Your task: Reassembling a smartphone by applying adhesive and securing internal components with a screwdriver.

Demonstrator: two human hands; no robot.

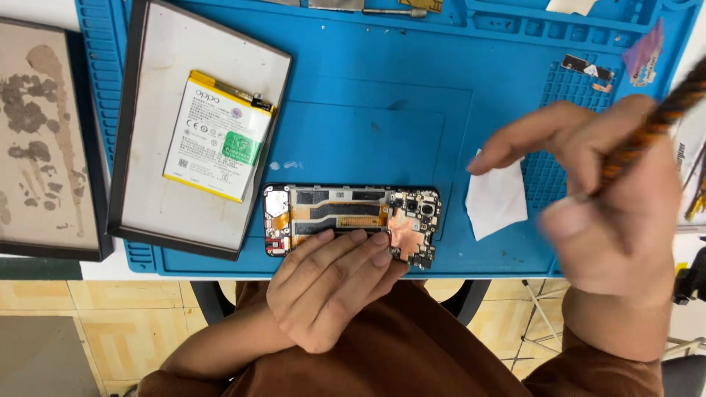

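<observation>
From the head camera we see an opened phone (pixel 351 219) lying flat at the lower middle of the frame, back cover off, its boards and copper parts exposed. The left hand (pixel 331 287) rests on its near edge, fingers pressed together and laid flat over the lower rim of the frame, gripping nothing. The right hand (pixel 603 191), blurred at the right of the frame, is closed around a braided orange-and-black tool handle (pixel 654 121) that slants up to the right edge; the forefinger points left, above a white paper scrap (pixel 496 198).

At the upper left, a battery (pixel 219 136) — a white rectangular label with yellow borders and a green square patch at its lower right corner — lies tilted in a black-rimmed tray (pixel 136 110). A second dark-framed tray (pixel 44 140), stained brown, sits at the far left edge. A purple sticker (pixel 646 51) and a small black part (pixel 587 68) lie at the upper right.

All of this rests on a blue silicone work mat (pixel 412 125) with moulded compartments — beyond its near edge we see the person's brown clothing and a beige tiled floor (pixel 110 323).
</observation>
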